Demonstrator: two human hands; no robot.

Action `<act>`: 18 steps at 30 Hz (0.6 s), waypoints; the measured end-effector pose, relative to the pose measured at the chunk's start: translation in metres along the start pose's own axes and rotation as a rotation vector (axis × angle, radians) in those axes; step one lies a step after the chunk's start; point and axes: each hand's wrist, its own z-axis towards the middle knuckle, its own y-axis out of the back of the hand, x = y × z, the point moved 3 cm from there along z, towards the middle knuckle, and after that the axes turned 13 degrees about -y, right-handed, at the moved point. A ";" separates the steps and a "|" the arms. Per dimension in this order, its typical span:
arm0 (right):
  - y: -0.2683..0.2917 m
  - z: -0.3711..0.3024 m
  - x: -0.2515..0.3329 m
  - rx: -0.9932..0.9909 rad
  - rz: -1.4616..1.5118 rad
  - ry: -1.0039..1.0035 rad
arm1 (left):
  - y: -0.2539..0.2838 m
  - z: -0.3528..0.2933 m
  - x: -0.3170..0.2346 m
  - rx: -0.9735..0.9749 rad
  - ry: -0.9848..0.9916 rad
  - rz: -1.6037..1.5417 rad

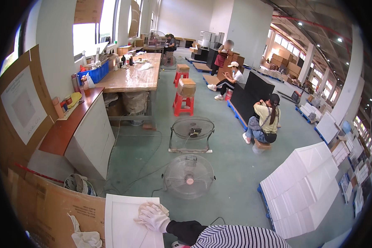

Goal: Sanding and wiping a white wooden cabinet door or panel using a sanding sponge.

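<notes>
My right hand (153, 218), in a white glove, reaches in from the lower edge. Its sleeve is black near the wrist and striped black and white higher up. The gloved fingers lie spread on a white panel (122, 219) with a raised rim. Whether a thin cloth is under the palm, I cannot tell. Nowhere in the picture does my left hand show. To the left of the panel, a crumpled white cloth (87, 239) rests on brown cardboard (58, 206).
Two floor fans (189, 181) stand ahead. A white drawer cabinet (91, 130) with a reddish-brown top is at left, before a long workbench (149, 70). Stacked white panels (299, 188) sit on a blue pallet at right. A seated co-worker (265, 118) faces black panels (252, 95); red stools (183, 101) stand beyond.
</notes>
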 end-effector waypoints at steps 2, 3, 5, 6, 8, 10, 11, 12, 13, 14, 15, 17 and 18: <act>0.003 0.001 0.002 -0.004 -0.024 0.020 | 0.000 -0.005 0.003 0.009 -0.002 0.007; 0.004 0.002 0.004 -0.012 -0.048 0.041 | 0.000 -0.008 0.005 0.014 -0.005 0.012; 0.011 0.005 0.007 -0.039 -0.066 0.067 | 0.001 -0.014 0.011 0.024 -0.009 0.022; 0.016 0.008 0.012 -0.072 -0.086 0.098 | 0.001 -0.017 0.015 0.028 -0.009 0.028; 0.023 0.014 0.015 -0.049 -0.046 0.078 | 0.003 -0.024 0.017 0.038 -0.008 0.036; 0.024 0.014 0.014 -0.031 -0.009 0.057 | 0.004 -0.029 0.017 0.044 -0.010 0.040; 0.024 0.014 0.014 -0.038 -0.009 0.055 | 0.004 -0.031 0.017 0.046 -0.010 0.043; 0.025 0.015 0.015 -0.046 -0.009 0.053 | 0.005 -0.033 0.018 0.047 -0.010 0.046; 0.022 0.014 0.014 -0.047 -0.008 0.051 | 0.006 -0.033 0.019 0.047 -0.014 0.048; 0.021 0.014 0.012 -0.038 -0.003 0.027 | 0.007 -0.034 0.020 0.049 -0.016 0.052; 0.020 0.013 0.011 -0.029 0.002 0.004 | 0.008 -0.036 0.022 0.051 -0.019 0.056; 0.017 0.012 0.010 -0.038 -0.011 0.023 | 0.010 -0.038 0.025 0.055 -0.023 0.063; 0.017 0.012 0.010 -0.049 -0.025 0.044 | 0.011 -0.039 0.027 0.057 -0.026 0.068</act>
